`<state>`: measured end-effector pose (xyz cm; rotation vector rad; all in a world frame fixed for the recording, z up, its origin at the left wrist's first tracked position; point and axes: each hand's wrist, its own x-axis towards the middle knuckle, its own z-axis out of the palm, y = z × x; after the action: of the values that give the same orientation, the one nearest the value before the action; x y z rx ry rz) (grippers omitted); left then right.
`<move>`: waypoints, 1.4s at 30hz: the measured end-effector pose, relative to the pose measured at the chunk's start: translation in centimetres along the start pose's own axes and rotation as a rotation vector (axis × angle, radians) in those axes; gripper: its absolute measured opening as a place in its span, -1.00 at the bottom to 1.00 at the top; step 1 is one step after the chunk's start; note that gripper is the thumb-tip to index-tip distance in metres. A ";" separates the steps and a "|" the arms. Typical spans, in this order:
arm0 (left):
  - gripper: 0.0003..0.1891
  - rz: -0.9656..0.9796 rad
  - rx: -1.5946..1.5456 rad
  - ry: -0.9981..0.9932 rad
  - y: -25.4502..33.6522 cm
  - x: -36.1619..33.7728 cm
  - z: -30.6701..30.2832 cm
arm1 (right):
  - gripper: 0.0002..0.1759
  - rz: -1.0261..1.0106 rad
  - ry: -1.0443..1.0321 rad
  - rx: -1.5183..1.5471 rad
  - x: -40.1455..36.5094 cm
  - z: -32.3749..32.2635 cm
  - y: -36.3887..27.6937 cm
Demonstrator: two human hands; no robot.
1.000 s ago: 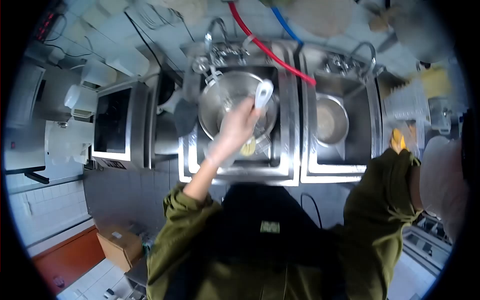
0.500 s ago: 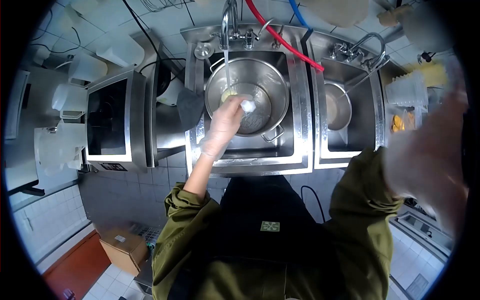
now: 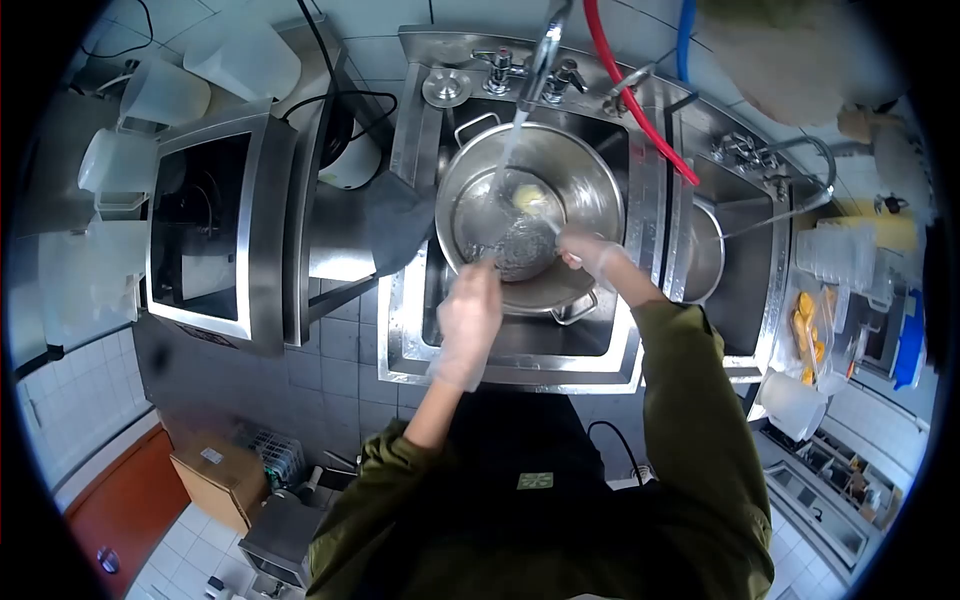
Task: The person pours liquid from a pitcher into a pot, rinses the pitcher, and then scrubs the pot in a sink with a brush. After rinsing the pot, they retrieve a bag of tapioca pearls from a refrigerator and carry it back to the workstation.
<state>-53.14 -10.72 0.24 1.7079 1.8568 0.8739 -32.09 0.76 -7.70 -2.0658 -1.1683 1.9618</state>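
A large steel pot [image 3: 598, 172] with two loop handles stands in the left sink [image 3: 590, 338]. From the faucet [image 3: 543, 62], water runs down into it. Inside lies a small pale yellow piece [image 3: 533, 198], beside rippling water. My left hand [image 3: 470, 318], in a clear glove, has its fingers curled closed at the pot's front left rim. Over the right side of the pot is my right hand [image 3: 590, 250], also gloved, its fingers pinched together and pointing inward. I cannot tell what either hand holds.
A red hose [image 3: 632, 100] hangs over the divider between the sinks. A second pot [image 3: 706, 255] sits in the right sink. To the left is a cooktop [image 3: 200, 220] with a dark glass top; a grey cloth [image 3: 398, 222] hangs beside the sink. Plastic containers [image 3: 835, 258] stand at right.
My right hand has come in from the far right to the pot. My left hand has drawn back from over the pot towards its front rim. The view has shifted.
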 end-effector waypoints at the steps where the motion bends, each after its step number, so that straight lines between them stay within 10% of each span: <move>1: -0.54 -0.190 -0.023 0.025 -1.0 -0.6 0.0 | -0.88 0.062 0.153 -0.265 2.9 0.6 -0.1; 5: -0.30 -0.448 -0.132 -0.151 -5.6 -1.6 2.3 | -0.71 -0.352 0.366 -0.893 9.9 5.3 1.3; 11: -0.31 -0.564 -0.331 -0.184 -6.2 -1.2 2.8 | -0.75 -0.243 -0.209 -1.184 2.7 5.4 -0.8; 19: -0.34 -0.650 -0.352 -0.151 -7.1 -0.4 4.2 | -0.77 -0.361 0.283 -0.964 7.8 7.0 -2.6; 42: -0.38 -0.712 -0.330 -0.177 -7.3 0.4 4.1 | -0.76 -0.225 0.264 -0.687 7.9 9.2 -3.3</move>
<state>-55.30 -9.93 -7.79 0.7989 1.8666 0.6501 -42.52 3.34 -14.27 -2.2220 -2.0976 1.2344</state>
